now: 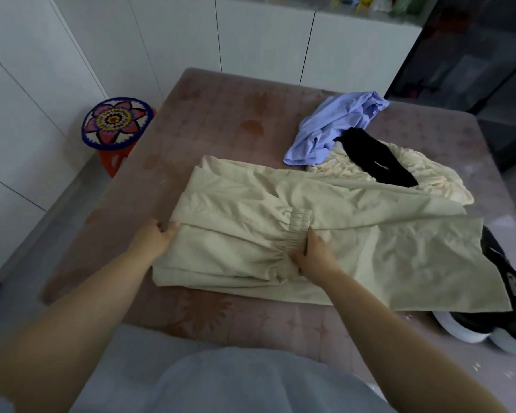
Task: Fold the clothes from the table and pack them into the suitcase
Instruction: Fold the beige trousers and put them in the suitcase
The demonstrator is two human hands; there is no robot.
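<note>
Trousers [280,234] lay part-folded, mid table [221,114]. Left hand [157,237] pinched folded left edge, thumb on top. Right hand [314,254] flat, fingers straight, pressed on elastic waistband. Blue shirt [334,126], black garment [370,156], cream garment [435,177] heaped far right.

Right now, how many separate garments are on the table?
4: beige trousers spread at centre; lavender shirt crumpled far right; black piece lying across a cream garment behind the trousers. Others may be hidden underneath.
</note>
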